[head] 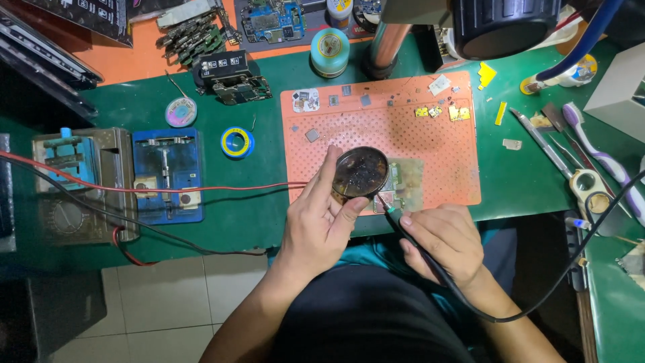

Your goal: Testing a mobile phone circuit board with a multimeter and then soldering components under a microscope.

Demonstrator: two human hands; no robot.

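Observation:
My left hand [321,218] grips a small round tin of dark paste [361,172], held open and tilted above the front edge of an orange perforated work mat [416,134]. My right hand [445,240] holds a black corded soldering iron [392,212] like a pen, its tip touching the rim of the tin. A pale circuit board [407,178] lies on the mat just behind the tin, partly hidden by it. Several tiny chips and yellow tape bits are scattered over the mat's far side.
A multimeter [74,185] with red and black leads sits at the left, beside a blue board holder [168,173]. A yellow-blue tape roll [236,142], a teal jar [329,51], tweezers and a toothbrush [594,151] lie on the green table [517,181]. A microscope base [386,47] stands behind.

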